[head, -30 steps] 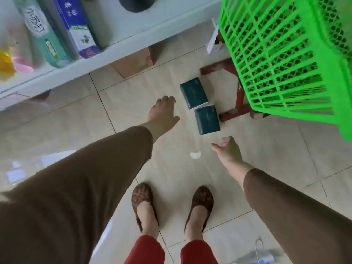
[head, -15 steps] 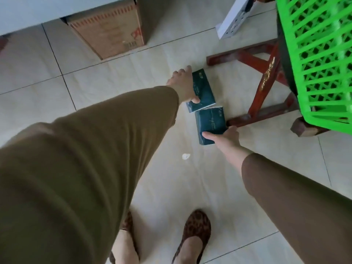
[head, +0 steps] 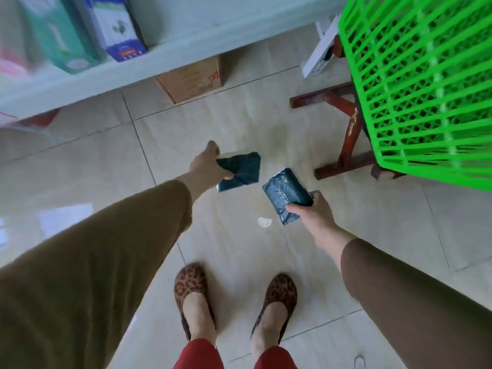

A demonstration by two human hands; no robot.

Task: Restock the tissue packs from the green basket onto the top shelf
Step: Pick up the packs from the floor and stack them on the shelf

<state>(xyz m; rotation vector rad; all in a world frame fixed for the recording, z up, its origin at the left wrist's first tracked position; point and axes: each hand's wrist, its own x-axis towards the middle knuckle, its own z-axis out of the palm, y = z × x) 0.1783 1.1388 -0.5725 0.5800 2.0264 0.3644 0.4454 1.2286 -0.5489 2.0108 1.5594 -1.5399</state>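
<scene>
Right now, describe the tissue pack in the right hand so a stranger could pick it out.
Start at the green basket on the red wooden stool. Below and left of it, the right hand grips a dark teal tissue pack. Unlike the crumpled pack beside it, it shows pale printed lettering.

A cardboard box (head: 193, 80) is sitting on the tiled floor (head: 239, 249), partly tucked under a pale shelf edge (head: 106, 75). A red wooden stool frame (head: 346, 134) is standing at the right, and a white scrap (head: 264, 222) is lying ahead of two leopard-print shoes (head: 191, 294). Green and blue boxed goods (head: 117, 27) are standing on the shelf.
</scene>
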